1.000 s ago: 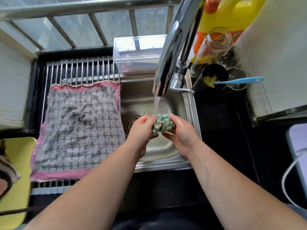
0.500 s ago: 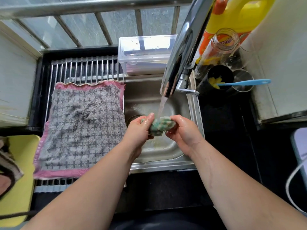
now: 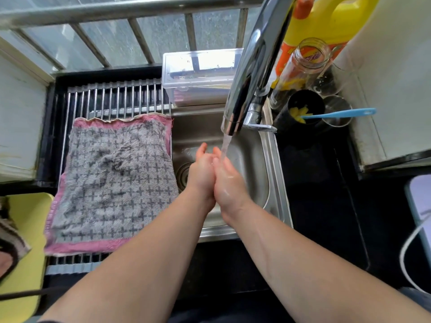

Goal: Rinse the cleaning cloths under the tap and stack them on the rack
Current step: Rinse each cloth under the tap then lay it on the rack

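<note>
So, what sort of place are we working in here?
Probably a home kitchen: steel sink under a running tap, drying rack holding a grey cloth, yellow detergent jug.

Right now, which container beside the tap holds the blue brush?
The black cup, yellow bits inside: the blue brush pokes out of it. The clear jar behind holds none.

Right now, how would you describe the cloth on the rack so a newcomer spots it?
Start at the steel sink under the running tap; the wire rack lies just left of it. The cloth spread flat on that rack is grey with dark crosses and a pink border, unlike the clear box beyond it.
</note>
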